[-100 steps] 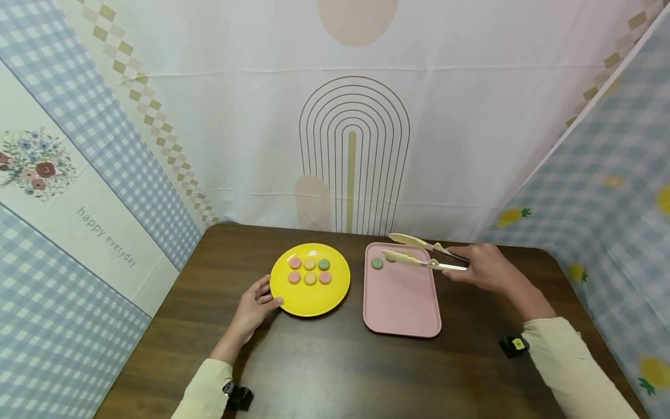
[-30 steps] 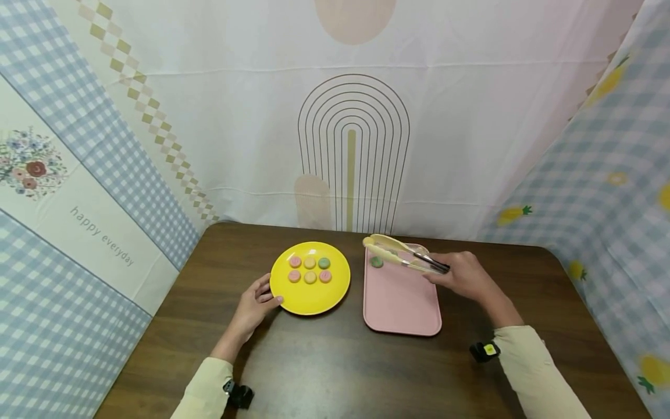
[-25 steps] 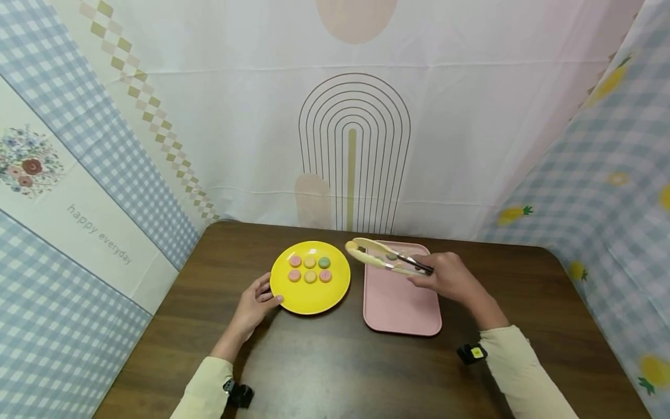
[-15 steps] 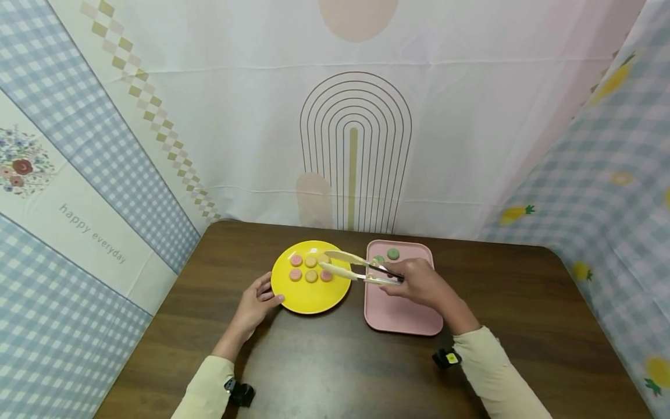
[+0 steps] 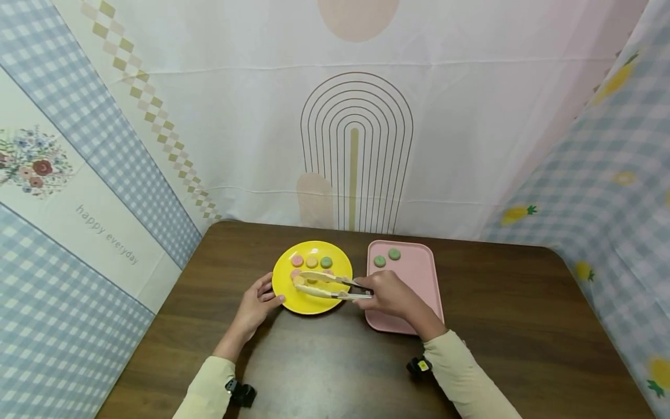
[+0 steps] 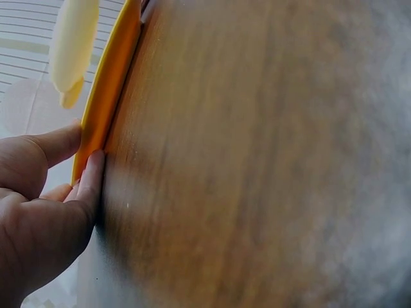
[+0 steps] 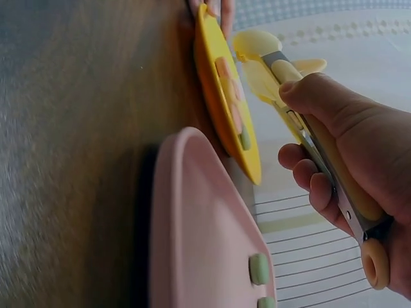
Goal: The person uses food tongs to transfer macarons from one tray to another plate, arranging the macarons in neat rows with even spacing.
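My left hand (image 5: 253,308) pinches the left rim of a yellow plate (image 5: 314,304), thumb above and fingers under the edge. Small round macaron-like sweets, pink (image 5: 296,261), yellow (image 5: 312,262) and green (image 5: 326,262), lie on the plate in two rows. My right hand (image 5: 389,297) grips metal tongs (image 5: 324,292) with cream tips, held above the plate. Between the tips a yellow macaron (image 5: 299,280) shows at the far end. The tongs partly hide the lower row. In the right wrist view, the thumb and fingers of my right hand (image 7: 366,141) wrap the tongs' handle.
A pink rectangular tray (image 5: 419,267) stands right of the plate, under my right forearm. Two green macarons (image 5: 394,254) sit near its far left corner. The brown wooden table (image 5: 314,366) ends at hanging cloths (image 5: 450,145) behind and at both sides.
My right hand has carried the tongs leftward from above the pink tray to above the yellow plate. Both green macarons on the tray now show fully. My left hand stays at the plate's rim.
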{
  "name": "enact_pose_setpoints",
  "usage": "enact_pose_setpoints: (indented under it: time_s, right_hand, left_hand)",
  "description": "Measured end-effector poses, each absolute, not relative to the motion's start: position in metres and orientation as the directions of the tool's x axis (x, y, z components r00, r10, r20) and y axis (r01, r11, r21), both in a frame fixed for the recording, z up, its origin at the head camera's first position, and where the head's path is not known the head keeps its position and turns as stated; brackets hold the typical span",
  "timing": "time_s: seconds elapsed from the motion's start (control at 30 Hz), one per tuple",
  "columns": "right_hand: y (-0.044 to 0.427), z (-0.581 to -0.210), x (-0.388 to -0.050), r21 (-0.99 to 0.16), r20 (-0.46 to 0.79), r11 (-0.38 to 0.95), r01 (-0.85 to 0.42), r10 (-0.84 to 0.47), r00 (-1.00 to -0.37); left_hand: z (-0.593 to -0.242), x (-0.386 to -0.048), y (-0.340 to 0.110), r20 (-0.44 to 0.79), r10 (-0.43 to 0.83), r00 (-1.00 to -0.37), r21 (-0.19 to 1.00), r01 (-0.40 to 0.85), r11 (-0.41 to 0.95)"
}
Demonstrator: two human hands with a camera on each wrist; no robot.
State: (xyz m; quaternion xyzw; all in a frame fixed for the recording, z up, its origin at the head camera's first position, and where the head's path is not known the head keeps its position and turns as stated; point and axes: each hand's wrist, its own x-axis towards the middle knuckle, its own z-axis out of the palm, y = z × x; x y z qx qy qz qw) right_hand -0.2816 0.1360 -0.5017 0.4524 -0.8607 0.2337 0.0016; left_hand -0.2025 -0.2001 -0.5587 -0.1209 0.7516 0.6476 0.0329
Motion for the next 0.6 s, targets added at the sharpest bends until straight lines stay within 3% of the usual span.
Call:
enact_pose_setpoints:
  time_s: [0.3,0.6]
  right_hand:
    - [0.124,-0.513,-0.281,-0.401,0.232,0.445,-0.801,-0.796,-0.558]
    - [0.125,-0.514,-0.279,-0.386,0.22,0.479,-0.789,-0.783,-0.583]
  left_hand:
    - [-0.562,-0.203,-0.202,-0.213,-0.141,-0.967,0.963,-0.232,0.136]
    - [-0.564,-0.204,-0.202,-0.224,-0.128,-0.966,0.963,-0.239,0.124]
